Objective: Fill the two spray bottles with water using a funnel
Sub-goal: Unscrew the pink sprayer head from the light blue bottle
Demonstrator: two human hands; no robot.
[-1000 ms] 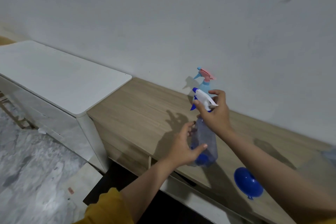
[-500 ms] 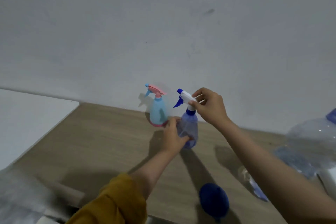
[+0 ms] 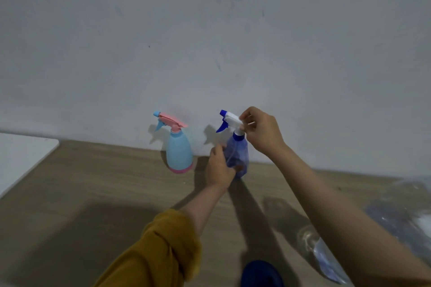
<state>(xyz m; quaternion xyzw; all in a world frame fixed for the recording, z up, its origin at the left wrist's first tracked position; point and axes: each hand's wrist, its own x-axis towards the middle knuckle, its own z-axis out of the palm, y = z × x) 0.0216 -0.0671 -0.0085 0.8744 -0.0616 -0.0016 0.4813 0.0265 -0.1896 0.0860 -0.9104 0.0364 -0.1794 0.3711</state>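
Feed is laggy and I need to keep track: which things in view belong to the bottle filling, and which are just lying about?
Belonging to the job:
- translucent blue spray bottle with white trigger head, gripped by left hand and right hand
- light blue spray bottle with pink trigger
- dark blue plastic funnel

Lying about:
- crumpled clear plastic bag
- white cabinet top

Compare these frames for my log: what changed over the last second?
The translucent blue spray bottle went from the counter's front edge to the wall, beside the light blue and pink spray bottle. Left hand stays on its body, right hand on its white trigger head.
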